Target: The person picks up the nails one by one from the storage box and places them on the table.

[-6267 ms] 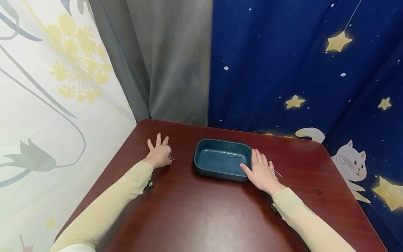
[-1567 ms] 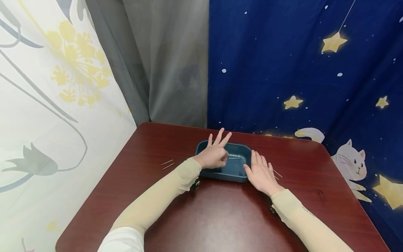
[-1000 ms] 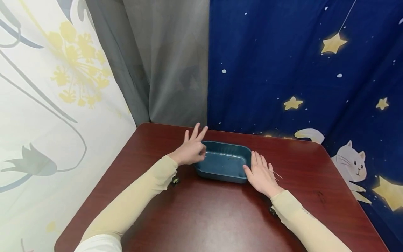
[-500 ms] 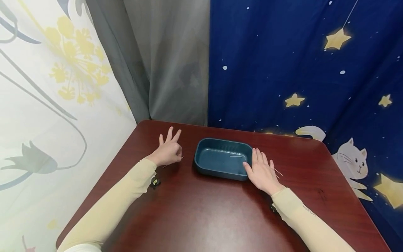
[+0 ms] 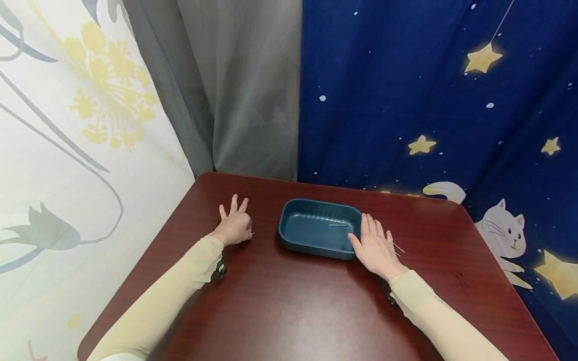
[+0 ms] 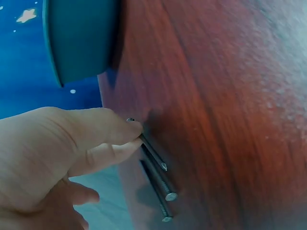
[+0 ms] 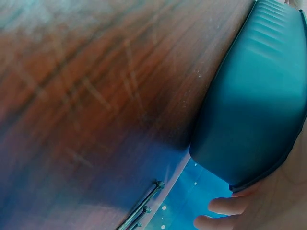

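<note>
In the left wrist view my left hand (image 5: 235, 228) pinches a dark nail (image 6: 154, 153) between thumb and index finger, its other fingers spread. Two more nails (image 6: 156, 191) lie on the table right below and beside it, heads toward me. My right hand (image 5: 376, 249) lies with straight fingers along the right rim of a blue-green rectangular tray (image 5: 316, 249), its thumb reaching over the edge. Inside the tray a single nail (image 5: 337, 225) rests on the bottom. To the right of that hand lie further nails (image 7: 144, 206), partly hidden by it in the head view.
A dark red wooden table (image 5: 289, 306) with rounded corners carries everything. Behind it hang a grey curtain (image 5: 257, 100) and a blue star-patterned curtain (image 5: 384, 100). A white patterned curtain (image 5: 90, 200) runs along the left side.
My left hand has moved from over the tray leftward with a nail in its fingers and has come down by the two nails on the left. My right hand has stayed on the tray.
</note>
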A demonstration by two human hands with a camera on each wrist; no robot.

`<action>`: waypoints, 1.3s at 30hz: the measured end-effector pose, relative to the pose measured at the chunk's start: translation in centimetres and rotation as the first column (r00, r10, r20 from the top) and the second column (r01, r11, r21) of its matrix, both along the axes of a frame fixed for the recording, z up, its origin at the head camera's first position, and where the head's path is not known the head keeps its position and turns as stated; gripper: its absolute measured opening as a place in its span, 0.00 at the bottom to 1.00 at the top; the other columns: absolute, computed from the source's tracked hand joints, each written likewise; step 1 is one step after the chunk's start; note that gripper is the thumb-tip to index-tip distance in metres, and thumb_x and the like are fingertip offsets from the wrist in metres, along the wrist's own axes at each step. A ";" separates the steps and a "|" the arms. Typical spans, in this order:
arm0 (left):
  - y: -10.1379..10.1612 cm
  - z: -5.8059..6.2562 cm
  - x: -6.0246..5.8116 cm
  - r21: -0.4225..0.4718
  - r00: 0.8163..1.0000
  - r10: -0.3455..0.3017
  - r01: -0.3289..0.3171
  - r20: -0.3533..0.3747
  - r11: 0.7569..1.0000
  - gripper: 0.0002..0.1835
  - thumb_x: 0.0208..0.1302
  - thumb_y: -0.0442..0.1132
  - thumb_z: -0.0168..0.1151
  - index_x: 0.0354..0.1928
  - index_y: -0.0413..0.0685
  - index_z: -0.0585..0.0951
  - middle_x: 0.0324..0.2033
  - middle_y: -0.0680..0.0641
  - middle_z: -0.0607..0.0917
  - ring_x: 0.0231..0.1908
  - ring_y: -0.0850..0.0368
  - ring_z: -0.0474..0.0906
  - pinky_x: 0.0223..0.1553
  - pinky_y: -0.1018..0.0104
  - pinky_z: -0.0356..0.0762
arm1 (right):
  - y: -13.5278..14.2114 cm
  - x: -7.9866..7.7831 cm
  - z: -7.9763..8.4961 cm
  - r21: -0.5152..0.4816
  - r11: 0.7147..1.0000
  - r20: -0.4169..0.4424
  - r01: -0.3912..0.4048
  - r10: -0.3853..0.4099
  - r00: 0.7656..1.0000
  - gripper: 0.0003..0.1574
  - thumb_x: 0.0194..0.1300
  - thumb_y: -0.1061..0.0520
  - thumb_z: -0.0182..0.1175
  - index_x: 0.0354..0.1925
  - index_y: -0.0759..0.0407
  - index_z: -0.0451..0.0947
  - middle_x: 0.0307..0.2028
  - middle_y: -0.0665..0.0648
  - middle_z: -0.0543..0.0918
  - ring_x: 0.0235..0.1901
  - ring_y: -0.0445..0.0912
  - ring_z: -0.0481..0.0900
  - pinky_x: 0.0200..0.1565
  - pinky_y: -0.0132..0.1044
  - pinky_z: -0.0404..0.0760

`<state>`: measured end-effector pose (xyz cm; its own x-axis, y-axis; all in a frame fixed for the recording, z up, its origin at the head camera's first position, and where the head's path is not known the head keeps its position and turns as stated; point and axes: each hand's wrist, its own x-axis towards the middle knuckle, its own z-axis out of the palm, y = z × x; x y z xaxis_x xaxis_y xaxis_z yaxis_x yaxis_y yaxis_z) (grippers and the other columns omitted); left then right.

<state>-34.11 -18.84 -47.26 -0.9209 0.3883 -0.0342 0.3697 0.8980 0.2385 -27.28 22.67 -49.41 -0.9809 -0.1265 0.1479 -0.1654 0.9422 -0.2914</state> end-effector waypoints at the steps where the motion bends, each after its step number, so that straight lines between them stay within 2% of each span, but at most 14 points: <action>1: 0.0 -0.1 0.0 -0.007 1.000 0.006 -0.006 -0.010 1.000 0.16 0.58 0.37 0.72 0.15 0.56 0.79 0.77 0.32 0.48 0.74 0.32 0.20 0.61 0.19 0.30 | 0.0 0.0 0.0 0.002 1.000 0.001 0.001 -0.001 1.000 0.52 0.77 0.34 0.44 0.80 0.65 0.40 0.77 0.68 0.49 0.74 0.68 0.48 0.66 0.73 0.47; 8: -0.2 -0.8 -0.4 -0.018 0.998 0.024 -0.025 -0.060 1.000 0.17 0.57 0.37 0.72 0.14 0.57 0.78 0.76 0.31 0.52 0.74 0.30 0.24 0.61 0.19 0.31 | -0.1 0.0 0.0 0.004 1.000 0.004 -0.001 0.001 1.000 0.52 0.77 0.35 0.44 0.80 0.65 0.40 0.77 0.68 0.49 0.74 0.68 0.48 0.66 0.73 0.47; 22: -0.6 -0.5 0.1 0.001 0.998 0.035 -0.035 -0.052 0.999 0.16 0.57 0.36 0.72 0.15 0.56 0.80 0.76 0.30 0.52 0.74 0.28 0.27 0.60 0.18 0.32 | 0.0 0.1 0.1 0.004 1.000 0.007 -0.007 0.007 1.000 0.53 0.77 0.33 0.42 0.80 0.64 0.38 0.78 0.68 0.48 0.74 0.68 0.47 0.66 0.73 0.47; 26: -1.0 -0.1 -0.2 0.053 0.998 0.040 -0.037 -0.051 0.998 0.14 0.57 0.38 0.73 0.16 0.56 0.81 0.76 0.30 0.51 0.75 0.29 0.28 0.61 0.19 0.33 | -0.1 0.1 0.0 0.005 1.000 0.012 -0.007 0.007 1.000 0.53 0.77 0.33 0.42 0.80 0.64 0.38 0.78 0.68 0.48 0.74 0.68 0.48 0.66 0.73 0.48; 30: -1.0 1.1 -0.6 0.142 0.995 0.044 -0.031 -0.087 0.989 0.13 0.57 0.39 0.74 0.18 0.56 0.82 0.77 0.31 0.48 0.75 0.30 0.28 0.62 0.19 0.32 | -0.2 0.1 -0.1 0.002 1.000 0.014 -0.010 0.009 1.000 0.52 0.77 0.34 0.44 0.80 0.64 0.38 0.78 0.68 0.48 0.74 0.68 0.48 0.66 0.73 0.47; 34: 0.5 2.4 -0.7 0.198 0.989 0.022 0.006 -0.143 0.980 0.11 0.59 0.42 0.73 0.21 0.57 0.83 0.78 0.34 0.46 0.75 0.31 0.27 0.63 0.20 0.32 | -0.1 0.0 -0.1 -0.004 1.000 0.014 -0.009 0.009 1.000 0.52 0.77 0.36 0.46 0.80 0.65 0.38 0.78 0.68 0.48 0.74 0.68 0.48 0.66 0.73 0.47; 39: 4.8 3.8 -0.7 0.213 0.979 -0.016 0.060 -0.204 0.975 0.09 0.61 0.44 0.72 0.25 0.58 0.84 0.79 0.39 0.47 0.76 0.35 0.28 0.64 0.22 0.31 | 0.0 -0.2 -0.1 -0.004 1.000 0.016 -0.006 0.006 1.000 0.53 0.77 0.36 0.46 0.80 0.65 0.37 0.78 0.68 0.48 0.74 0.68 0.48 0.66 0.72 0.49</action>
<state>-34.83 -14.01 -43.49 -0.8848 0.4010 0.2373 0.4626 0.8172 0.3437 -27.47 22.69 -49.51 -0.9824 -0.1319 0.1324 -0.1663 0.9402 -0.2974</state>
